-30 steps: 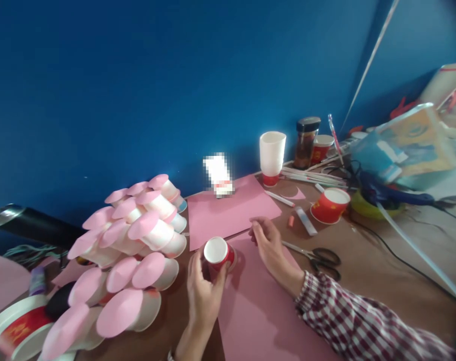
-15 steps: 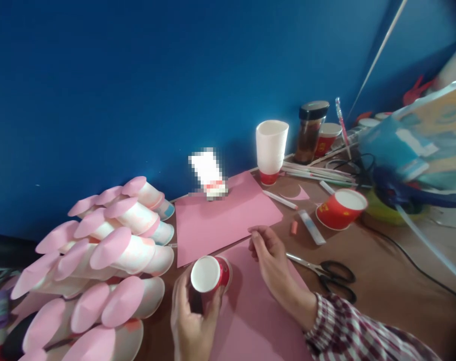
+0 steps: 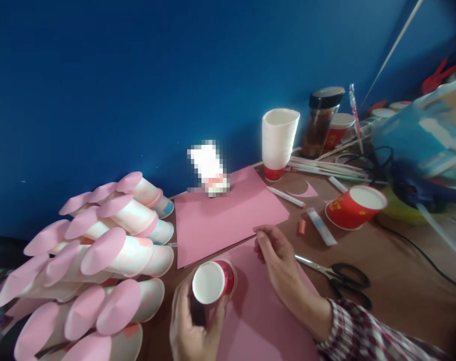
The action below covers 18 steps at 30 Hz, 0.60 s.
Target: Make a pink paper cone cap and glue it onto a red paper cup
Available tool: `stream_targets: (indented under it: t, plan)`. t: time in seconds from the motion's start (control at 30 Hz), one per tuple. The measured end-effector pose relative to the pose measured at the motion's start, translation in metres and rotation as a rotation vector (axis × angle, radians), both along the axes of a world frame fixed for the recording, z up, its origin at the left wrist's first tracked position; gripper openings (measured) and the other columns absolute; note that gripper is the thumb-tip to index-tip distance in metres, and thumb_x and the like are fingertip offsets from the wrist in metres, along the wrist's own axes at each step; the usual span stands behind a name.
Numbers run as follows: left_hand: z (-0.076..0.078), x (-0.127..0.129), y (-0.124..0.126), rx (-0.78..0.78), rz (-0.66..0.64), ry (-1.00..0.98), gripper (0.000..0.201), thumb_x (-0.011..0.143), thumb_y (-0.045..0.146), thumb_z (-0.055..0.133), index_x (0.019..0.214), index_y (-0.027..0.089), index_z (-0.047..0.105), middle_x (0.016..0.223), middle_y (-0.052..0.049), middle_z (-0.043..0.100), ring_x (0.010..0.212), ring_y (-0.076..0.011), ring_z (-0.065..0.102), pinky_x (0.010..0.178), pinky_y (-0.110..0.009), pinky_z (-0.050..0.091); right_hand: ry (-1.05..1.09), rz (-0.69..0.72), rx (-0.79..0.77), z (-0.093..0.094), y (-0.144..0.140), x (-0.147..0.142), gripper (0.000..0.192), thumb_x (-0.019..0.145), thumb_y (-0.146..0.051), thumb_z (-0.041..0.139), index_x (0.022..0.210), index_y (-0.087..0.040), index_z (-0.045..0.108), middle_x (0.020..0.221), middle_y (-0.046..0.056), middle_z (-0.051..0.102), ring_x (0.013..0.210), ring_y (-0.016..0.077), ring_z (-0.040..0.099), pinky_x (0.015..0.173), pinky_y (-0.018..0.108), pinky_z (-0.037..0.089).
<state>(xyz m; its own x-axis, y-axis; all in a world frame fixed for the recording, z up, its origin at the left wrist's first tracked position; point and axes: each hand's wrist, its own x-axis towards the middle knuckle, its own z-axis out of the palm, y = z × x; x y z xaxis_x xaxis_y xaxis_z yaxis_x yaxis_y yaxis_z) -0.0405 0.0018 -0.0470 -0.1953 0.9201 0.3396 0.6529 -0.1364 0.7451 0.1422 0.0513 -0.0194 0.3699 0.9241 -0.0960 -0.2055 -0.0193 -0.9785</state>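
Note:
My left hand (image 3: pixel 195 321) is closed around a red and white paper cup (image 3: pixel 228 277), its white round end facing up and tilted toward me. That cup is over a sheet of pink paper (image 3: pixel 258 311). To its right, my right hand (image 3: pixel 278 263) hovers above the same sheet, thumb and index finger pinched together and the other fingers curled. Whatever is between those fingertips, if anything, is too small to make out. A second pink sheet (image 3: pixel 220 220) lies farther back. Black-handled scissors (image 3: pixel 335 273) lie right of my right hand.
Rows of paper cups with pink paper cones (image 3: pixel 118 250) fill the left side. A tall stack of white cups (image 3: pixel 280 140) stands at the back, near a dark-lidded bottle (image 3: pixel 321 123). A red cup (image 3: pixel 353 208), markers (image 3: pixel 288 196) and a black cable (image 3: pixel 412 245) are at right.
The view has shifted slightly, so the things at right appear farther right. Both hands keep nearly the same pose, the left one still around the cup.

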Motion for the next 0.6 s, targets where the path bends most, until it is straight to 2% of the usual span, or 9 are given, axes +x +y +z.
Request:
stream_targets:
  t: [0.17, 0.33, 0.6]
  plan:
    - [-0.001, 0.000, -0.001, -0.014, -0.032, -0.007, 0.061, 0.070, 0.038, 0.071, 0.123, 0.017, 0.049, 0.114, -0.015, 0.060, 0.097, -0.0260, 0.062, 0.082, -0.039, 0.053, -0.004, 0.005, -0.019, 0.001, -0.001, 0.000, 0.011, 0.088, -0.030, 0.051, 0.093, -0.021, 0.057, 0.069, -0.003, 0.050, 0.061, 0.0103, 0.047, 0.056, 0.022, 0.039]
    - [0.005, 0.001, 0.001, 0.004, -0.030, 0.049, 0.058, 0.069, 0.036, 0.072, 0.118, 0.016, 0.051, 0.112, -0.014, 0.060, 0.099, -0.0269, 0.060, 0.086, -0.042, 0.050, -0.053, 0.033, -0.012, 0.001, 0.000, 0.001, 0.013, 0.088, -0.030, 0.050, 0.094, -0.021, 0.057, 0.067, -0.003, 0.049, 0.060, 0.0111, 0.048, 0.056, 0.023, 0.040]
    - [0.016, 0.006, 0.005, 0.053, -0.059, 0.068, 0.055, 0.071, 0.039, 0.070, 0.117, 0.017, 0.050, 0.112, -0.014, 0.059, 0.103, -0.0281, 0.058, 0.087, -0.044, 0.048, -0.269, 0.147, 0.036, 0.002, 0.001, 0.004, 0.026, 0.084, -0.037, 0.051, 0.100, -0.017, 0.056, 0.069, 0.000, 0.056, 0.061, 0.0135, 0.052, 0.056, 0.025, 0.043]
